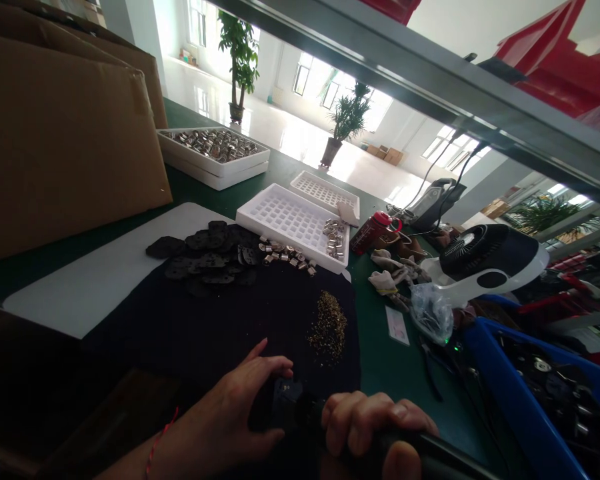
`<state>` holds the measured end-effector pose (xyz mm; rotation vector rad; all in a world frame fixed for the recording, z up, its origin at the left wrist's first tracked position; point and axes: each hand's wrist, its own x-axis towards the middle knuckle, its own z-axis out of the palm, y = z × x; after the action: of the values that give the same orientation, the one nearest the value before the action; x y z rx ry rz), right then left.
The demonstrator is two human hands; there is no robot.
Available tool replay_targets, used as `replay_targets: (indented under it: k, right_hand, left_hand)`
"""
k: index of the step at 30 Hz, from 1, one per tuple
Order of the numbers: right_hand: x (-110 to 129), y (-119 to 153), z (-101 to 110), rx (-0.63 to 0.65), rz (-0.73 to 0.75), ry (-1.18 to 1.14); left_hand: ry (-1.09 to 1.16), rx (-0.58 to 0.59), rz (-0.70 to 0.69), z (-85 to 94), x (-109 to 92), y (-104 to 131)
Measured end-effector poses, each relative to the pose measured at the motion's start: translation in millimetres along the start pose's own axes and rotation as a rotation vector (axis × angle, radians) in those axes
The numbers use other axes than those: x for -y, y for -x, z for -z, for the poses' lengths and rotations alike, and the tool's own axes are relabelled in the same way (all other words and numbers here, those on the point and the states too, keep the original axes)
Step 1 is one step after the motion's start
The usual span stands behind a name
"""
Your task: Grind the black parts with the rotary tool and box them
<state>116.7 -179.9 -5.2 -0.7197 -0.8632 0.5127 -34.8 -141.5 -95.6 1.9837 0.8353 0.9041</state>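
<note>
On the dark cloth [190, 333] near the front, my left hand [240, 407] curves around a small black plate [286, 393] with tiny shiny dots on it, fingertips at its far edge and thumb at the near side. My right hand [370, 427] is wrapped around a black electric screwdriver [445, 453], whose front end points at the plate; its tip is too dark to make out. Beyond my hands lie a heap of small brass-coloured screws [329, 327], a pile of black plates [215, 257] and several loose shiny metal parts [287, 255].
A white gridded tray [285, 217] holds some metal parts; another stacked tray [220, 175] is full of them. A cardboard box [70, 140] stands left. Rightward are a red bottle [373, 232], a fan [490, 260], pliers [431, 370] and a blue bin [520, 407] of black parts.
</note>
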Motion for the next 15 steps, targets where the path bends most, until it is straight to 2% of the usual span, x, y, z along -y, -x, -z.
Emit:
replay_targets:
  k: [7,15]
  right_hand:
    - [-1,-4,-4,-0.010,-0.004,0.028]
    - [-2,-14,-14,0.127,-0.088,0.044]
  left_hand:
    - [-0.003,0.002,0.001,1.1,-1,-1]
    - [0.049,-0.003,-0.043,-3.9,6,2]
